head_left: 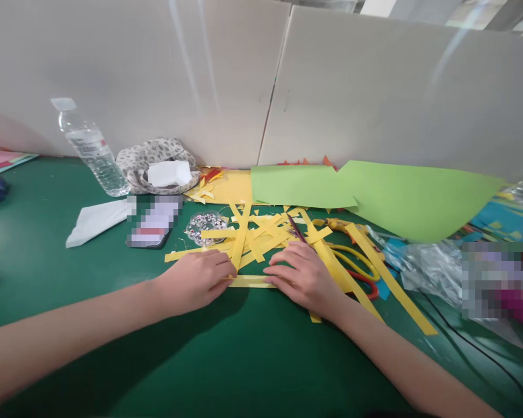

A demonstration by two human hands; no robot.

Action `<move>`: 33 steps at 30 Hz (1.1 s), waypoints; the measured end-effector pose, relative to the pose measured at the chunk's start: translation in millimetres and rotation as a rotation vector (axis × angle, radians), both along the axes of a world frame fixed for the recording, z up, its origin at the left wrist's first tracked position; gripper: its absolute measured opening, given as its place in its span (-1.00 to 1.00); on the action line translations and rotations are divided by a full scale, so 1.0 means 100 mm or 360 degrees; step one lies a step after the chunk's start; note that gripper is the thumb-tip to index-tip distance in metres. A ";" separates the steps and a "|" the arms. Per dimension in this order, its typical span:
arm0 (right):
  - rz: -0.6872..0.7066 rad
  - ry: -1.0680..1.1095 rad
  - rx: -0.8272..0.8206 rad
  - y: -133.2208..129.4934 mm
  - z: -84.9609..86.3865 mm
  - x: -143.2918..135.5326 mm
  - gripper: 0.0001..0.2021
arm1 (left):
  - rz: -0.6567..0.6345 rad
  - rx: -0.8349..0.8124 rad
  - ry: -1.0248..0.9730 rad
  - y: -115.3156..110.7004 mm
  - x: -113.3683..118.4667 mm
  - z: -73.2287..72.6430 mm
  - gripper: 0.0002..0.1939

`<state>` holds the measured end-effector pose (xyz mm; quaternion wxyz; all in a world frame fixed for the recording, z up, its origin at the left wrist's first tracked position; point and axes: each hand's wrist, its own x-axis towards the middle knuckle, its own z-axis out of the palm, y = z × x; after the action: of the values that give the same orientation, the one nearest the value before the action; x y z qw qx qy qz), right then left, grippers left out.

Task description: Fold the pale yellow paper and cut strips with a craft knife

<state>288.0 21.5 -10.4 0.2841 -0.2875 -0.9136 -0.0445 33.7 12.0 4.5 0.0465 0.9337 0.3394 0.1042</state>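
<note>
A yellow paper strip lies crosswise in front of me, its ends under my fingers. My left hand is closed at the strip's left end, thumb and fingertips pinched together there. At the other end, my right hand has its fingers bent onto the strip; its thumb is partly hidden. Just beyond both hands is a loose heap of yellow paper strips. A dark pen slants up from behind my right hand. Yellow-handled scissors lie right of that hand, and a red handle shows beside them.
Behind the heap lie green paper and a clear round case of small pieces. Leftward are a phone, a tissue, a water bottle and a patterned pouch. Crumpled plastic and a black cable lie right.
</note>
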 end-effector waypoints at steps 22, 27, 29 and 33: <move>0.0210 -0.0252 -0.0038 -0.09 0.02 -0.07 -0.85 | -0.0300 0.0760 0.0364 -0.21 -0.02 -0.13 -0.65; -0.0043 -0.0271 0.0215 -0.10 -0.01 -0.07 -0.81 | -0.0146 0.0578 0.0134 -0.12 -0.04 -0.19 -0.68; -0.0121 -0.0298 0.0252 -0.11 -0.01 -0.09 -0.81 | -0.0036 0.0369 0.0020 -0.08 -0.03 -0.19 -0.66; -0.0239 -0.0291 0.0219 -0.12 0.01 -0.15 -0.78 | 0.0110 0.0085 -0.0173 -0.08 0.09 -0.16 -0.66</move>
<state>273.2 9.5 -9.7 0.2147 -0.3298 -0.9063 -0.1541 42.5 3.9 -11.0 0.0361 0.9153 0.3656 0.1652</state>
